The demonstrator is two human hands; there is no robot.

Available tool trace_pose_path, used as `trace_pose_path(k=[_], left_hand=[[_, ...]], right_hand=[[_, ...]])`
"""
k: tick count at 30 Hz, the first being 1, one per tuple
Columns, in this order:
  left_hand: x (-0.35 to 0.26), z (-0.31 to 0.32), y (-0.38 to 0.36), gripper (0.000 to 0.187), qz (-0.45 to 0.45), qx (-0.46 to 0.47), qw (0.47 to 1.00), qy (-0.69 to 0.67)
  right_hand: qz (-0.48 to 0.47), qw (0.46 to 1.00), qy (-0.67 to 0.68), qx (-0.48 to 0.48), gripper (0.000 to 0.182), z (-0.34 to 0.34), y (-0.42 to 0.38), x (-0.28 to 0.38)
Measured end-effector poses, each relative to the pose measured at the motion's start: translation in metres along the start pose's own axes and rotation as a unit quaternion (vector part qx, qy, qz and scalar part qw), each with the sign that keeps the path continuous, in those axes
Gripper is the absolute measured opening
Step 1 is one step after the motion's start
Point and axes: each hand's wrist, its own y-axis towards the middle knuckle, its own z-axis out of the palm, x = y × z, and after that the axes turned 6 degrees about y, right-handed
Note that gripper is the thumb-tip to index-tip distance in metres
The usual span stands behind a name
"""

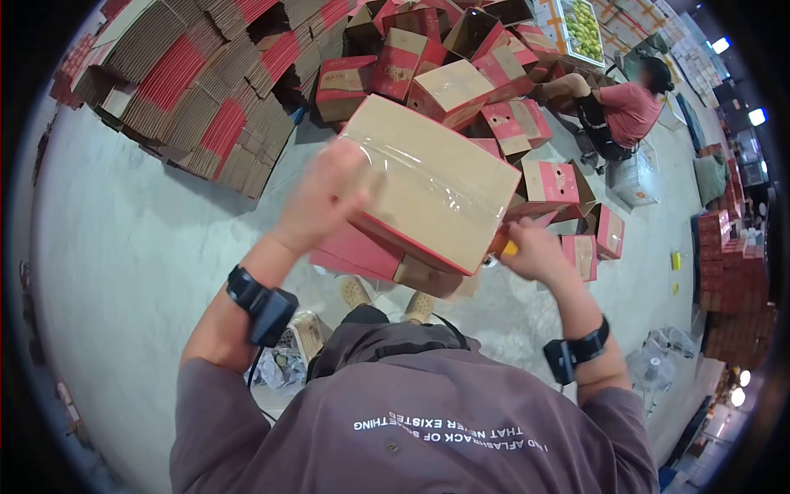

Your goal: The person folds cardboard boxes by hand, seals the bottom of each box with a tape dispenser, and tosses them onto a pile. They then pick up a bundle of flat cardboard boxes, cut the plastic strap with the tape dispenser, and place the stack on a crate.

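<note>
A cardboard box (432, 177) with red edges lies in front of me, its tan face up and clear tape running along the middle. My left hand (329, 193), smeared by motion, is at the box's left edge; its fingers cannot be made out. At the lower right corner of the box, my right hand (527, 247) is closed around a tape dispenser with an orange-yellow part, mostly hidden by the fingers. Open red flaps (358, 251) show beneath the box on the near side.
Stacked flattened cartons (197, 82) stand at the back left. Behind the box is a pile of red and tan boxes (453, 86). A person (629, 115) in a pink shirt sits at the right, near a crate of green fruit (583, 31). A fan (656, 370) stands at lower right.
</note>
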Motion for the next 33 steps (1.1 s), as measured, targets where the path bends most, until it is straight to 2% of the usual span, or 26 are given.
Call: trace_pose_path(k=[1,2,3,4,5,6,7,9,10,11,12,13,14,16,18,21,23,26,28,30,32,33], left_hand=[[0.011,-0.005,0.000,0.058,-0.096,-0.065,0.993,0.004],[0.031,0.004,-0.011,0.056,-0.165,-0.035,0.984,-0.053],[0.026,-0.001,-0.017,0.056,-0.162,-0.037,0.984,-0.058],[0.015,-0.012,-0.025,0.055,-0.180,0.066,0.966,-0.171],[0.006,-0.023,-0.033,0.054,-0.192,0.171,0.925,-0.279],[-0.003,-0.032,-0.039,0.052,-0.135,0.231,0.939,-0.217],[-0.010,-0.037,-0.039,0.052,-0.078,0.283,0.944,-0.152],[-0.019,-0.035,-0.027,0.053,0.112,0.223,0.967,-0.044],[-0.020,-0.027,-0.016,0.055,0.181,0.167,0.968,-0.043],[-0.020,-0.015,-0.005,0.057,0.250,0.112,0.961,-0.040],[-0.019,0.004,-0.002,0.059,0.253,0.109,0.958,-0.074],[-0.017,0.025,0.001,0.060,0.257,0.105,0.955,-0.108],[-0.018,0.038,0.002,0.060,0.258,0.103,0.954,-0.110],[-0.028,0.055,-0.001,0.065,0.247,0.042,0.956,-0.153],[-0.037,0.053,-0.003,0.066,0.243,0.052,0.958,-0.144],[-0.029,0.054,-0.008,0.069,0.228,0.060,0.962,-0.140],[-0.026,0.055,-0.008,0.070,0.207,0.107,0.958,-0.169],[-0.025,0.055,-0.006,0.071,0.218,0.075,0.960,-0.158],[-0.027,0.054,-0.003,0.067,0.214,0.057,0.964,-0.146],[-0.028,0.055,0.000,0.067,0.219,0.055,0.964,-0.142],[-0.025,0.049,0.004,0.068,0.206,0.049,0.972,-0.102],[-0.024,0.049,0.003,0.068,0.210,0.051,0.971,-0.101]], right_hand=[[-0.026,0.999,-0.014,-0.018,0.040,-0.013,0.002,0.001],[-0.017,0.999,-0.026,-0.008,0.039,-0.030,0.010,0.008],[-0.009,0.999,-0.043,0.001,0.039,-0.050,0.021,0.013],[-0.003,0.997,-0.081,0.019,0.037,-0.067,0.032,0.015],[0.047,0.982,-0.163,0.078,0.035,-0.085,0.048,0.019],[0.049,0.988,-0.138,0.044,0.033,-0.084,0.068,-0.007],[0.103,0.978,-0.179,0.030,0.034,-0.106,0.082,0.003],[0.122,0.966,-0.224,-0.034,0.040,-0.144,0.116,0.006],[0.107,0.965,-0.225,-0.080,0.044,-0.166,0.132,0.017],[0.092,0.977,-0.164,-0.103,0.044,-0.188,0.149,0.029],[0.068,0.979,-0.161,-0.106,0.040,-0.194,0.154,0.043],[0.052,0.993,-0.044,-0.100,0.037,-0.210,0.191,0.052],[0.029,0.998,-0.027,-0.055,0.038,-0.209,0.211,0.073],[0.022,0.996,-0.068,0.044,0.042,-0.184,0.245,0.126],[0.005,0.987,-0.085,0.135,0.045,-0.140,0.283,0.157],[0.061,0.963,-0.136,0.223,0.048,-0.077,0.315,0.196],[0.060,0.923,-0.202,0.322,0.053,-0.059,0.313,0.211],[0.033,0.909,-0.234,0.344,0.057,-0.080,0.299,0.204],[0.044,0.931,-0.174,0.319,0.050,-0.154,0.254,0.212],[-0.014,0.968,-0.122,0.220,0.039,-0.207,0.197,0.179],[-0.020,0.954,-0.137,0.265,0.038,-0.238,0.110,0.157],[0.027,0.943,-0.189,0.272,0.038,-0.228,0.063,0.151]])
